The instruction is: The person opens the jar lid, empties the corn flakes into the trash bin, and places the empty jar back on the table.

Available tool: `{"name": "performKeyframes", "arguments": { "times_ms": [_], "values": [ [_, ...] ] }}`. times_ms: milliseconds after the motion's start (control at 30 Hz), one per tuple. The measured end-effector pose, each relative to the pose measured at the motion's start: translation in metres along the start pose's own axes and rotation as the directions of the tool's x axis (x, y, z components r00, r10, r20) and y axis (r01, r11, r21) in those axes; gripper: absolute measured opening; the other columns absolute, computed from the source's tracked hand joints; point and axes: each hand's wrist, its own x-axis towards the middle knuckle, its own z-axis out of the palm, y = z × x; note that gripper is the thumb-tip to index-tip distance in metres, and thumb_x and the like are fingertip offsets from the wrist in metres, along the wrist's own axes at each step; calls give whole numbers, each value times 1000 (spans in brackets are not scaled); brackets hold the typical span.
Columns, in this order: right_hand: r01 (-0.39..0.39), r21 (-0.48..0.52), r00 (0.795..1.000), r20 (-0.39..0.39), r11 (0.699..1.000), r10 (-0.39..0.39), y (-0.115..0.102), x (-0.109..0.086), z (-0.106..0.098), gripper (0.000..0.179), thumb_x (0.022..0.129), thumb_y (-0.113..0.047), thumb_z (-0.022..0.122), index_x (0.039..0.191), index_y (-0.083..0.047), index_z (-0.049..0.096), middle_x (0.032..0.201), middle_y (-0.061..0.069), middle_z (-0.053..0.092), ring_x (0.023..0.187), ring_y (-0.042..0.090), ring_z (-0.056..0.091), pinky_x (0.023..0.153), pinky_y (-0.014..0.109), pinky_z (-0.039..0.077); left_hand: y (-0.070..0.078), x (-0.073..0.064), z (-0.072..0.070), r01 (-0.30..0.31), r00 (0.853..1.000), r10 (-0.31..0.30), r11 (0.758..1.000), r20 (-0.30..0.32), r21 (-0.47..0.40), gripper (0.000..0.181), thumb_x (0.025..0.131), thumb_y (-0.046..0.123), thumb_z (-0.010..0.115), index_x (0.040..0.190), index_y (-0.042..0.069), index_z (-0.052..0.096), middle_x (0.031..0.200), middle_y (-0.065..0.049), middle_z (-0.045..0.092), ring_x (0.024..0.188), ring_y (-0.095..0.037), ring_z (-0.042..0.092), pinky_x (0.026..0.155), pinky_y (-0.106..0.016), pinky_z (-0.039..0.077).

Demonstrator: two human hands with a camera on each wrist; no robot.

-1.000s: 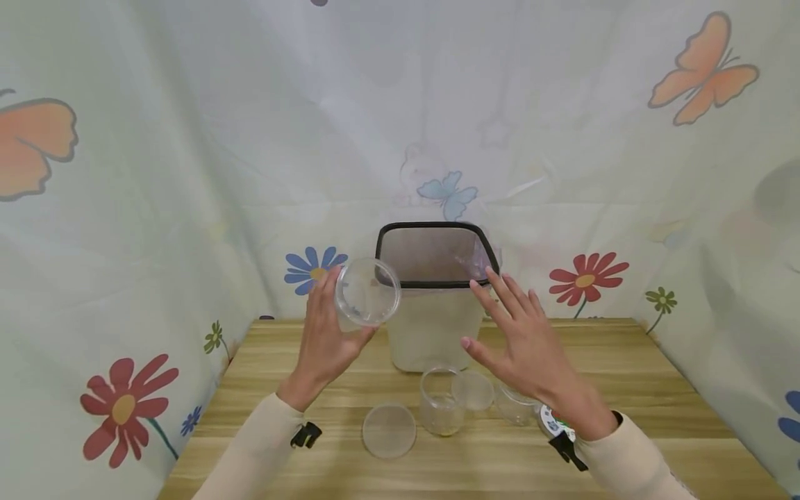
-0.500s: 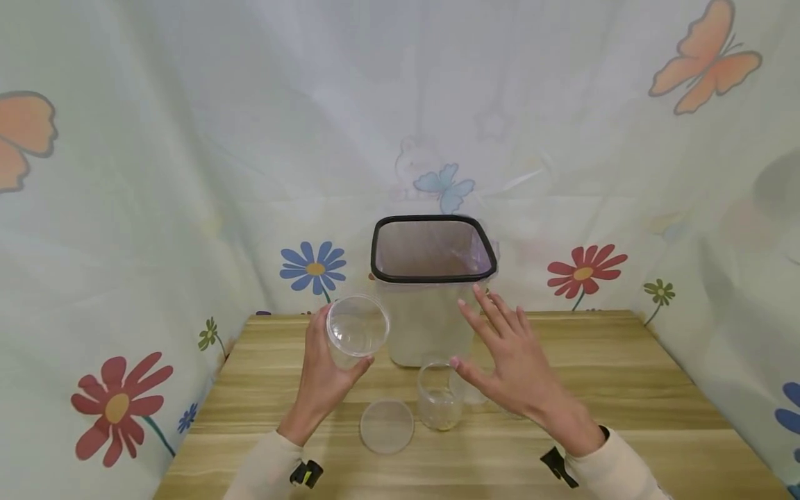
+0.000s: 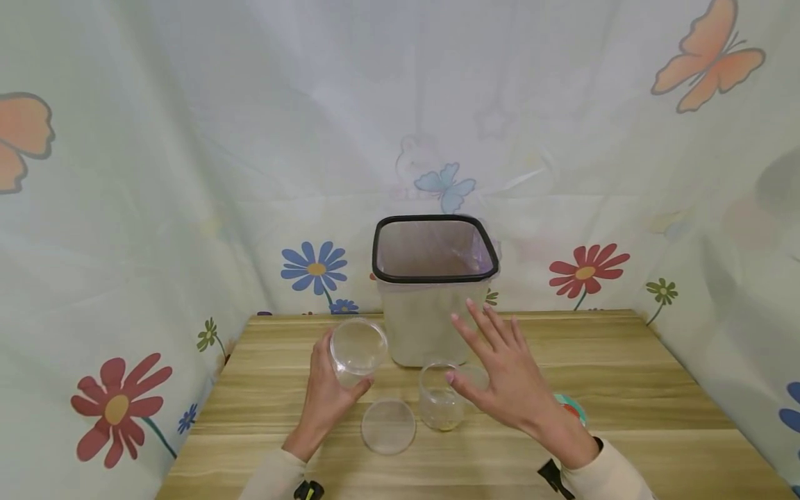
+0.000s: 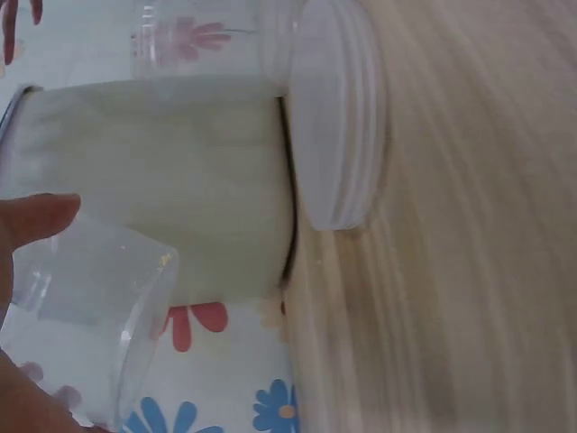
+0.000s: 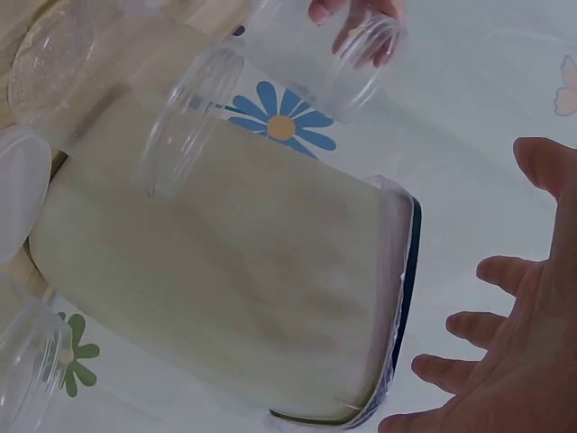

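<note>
My left hand (image 3: 325,399) grips a clear plastic jar (image 3: 357,351) by its side, thumb and fingers around it. Its round mouth faces up toward the head camera, left of the bin. In the left wrist view the same jar (image 4: 99,298) lies between thumb and fingers. My right hand (image 3: 509,382) hovers with spread fingers, holding nothing, over the table in front of the bin. A second clear jar (image 3: 440,406) stands upright between the hands. Left of it lies a round translucent lid (image 3: 388,427). A third clear jar (image 5: 27,361) shows in the right wrist view.
A pale bin (image 3: 431,323) with a black rim and a liner stands at the back of the wooden table (image 3: 625,458). Another translucent lid (image 3: 476,377) is partly behind my right hand. A colourful round object (image 3: 570,410) lies near the right wrist. Printed cloth surrounds the table.
My left hand has lowered the jar from beside the bin's rim toward the table. My right hand has come down slightly, fingers still spread. The head view has shifted a little.
</note>
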Motion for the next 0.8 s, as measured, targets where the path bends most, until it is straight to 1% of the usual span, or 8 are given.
{"name": "performKeyframes", "arguments": {
  "times_ms": [100,200,267,333,400,500,700,800],
  "values": [
    [4,-11,1000,-2,1000,-4,0,-1,2,77,87,-51,65,154,-28,33,165,1,20,149,38,24,115,69,15,-6,-2,5,33,999,-33,999,18,7,116,55,21,94,149,5,29,141,-18,45,127,-37,48,104,-60,43],
    [3,-24,1000,0,1000,-3,1,-2,4,77,87,-51,65,153,-25,36,165,2,21,148,38,25,116,68,15,-12,-5,9,94,994,-95,995,58,21,116,56,22,94,149,4,28,142,-19,44,129,-38,47,107,-58,42],
    [-5,-25,1000,6,1000,5,1,-3,5,77,86,-51,66,153,-25,36,165,2,21,149,37,25,116,68,14,-15,-7,11,139,985,-141,990,97,30,116,57,24,94,149,3,27,143,-20,43,131,-39,46,108,-58,40],
    [-12,-21,1000,16,1000,13,1,-5,5,77,86,-51,66,153,-26,35,165,2,20,150,36,23,116,68,15,-18,-9,12,179,973,-184,983,140,48,115,59,26,93,150,3,26,144,-21,42,132,-40,45,109,-57,39],
    [-19,-18,999,25,1000,20,0,-6,5,78,86,-51,66,153,-28,34,165,1,20,151,34,22,115,68,16,-21,-11,13,204,962,-212,977,172,60,115,61,28,93,150,3,24,146,-21,40,134,-41,43,110,-57,38],
    [-27,-13,999,39,1000,28,0,-8,5,79,86,-52,66,154,-31,31,165,0,20,152,32,20,115,69,17,-24,-13,14,219,955,-229,973,190,71,115,62,29,92,150,2,24,147,-21,39,135,-41,42,111,-57,37],
    [-29,-13,999,41,999,30,1,-9,7,80,86,-52,67,154,-32,30,165,0,20,152,31,20,115,68,18,-30,-15,17,221,953,-231,973,196,72,114,61,29,92,150,2,25,147,-22,39,134,-41,43,111,-57,37],
    [-37,-7,998,48,999,37,1,-10,8,81,86,-52,67,154,-33,30,165,0,20,152,31,21,115,68,17,-32,-16,18,238,945,-249,968,214,74,114,63,30,92,150,2,24,147,-23,38,135,-43,43,110,-57,38]
  ]
}}
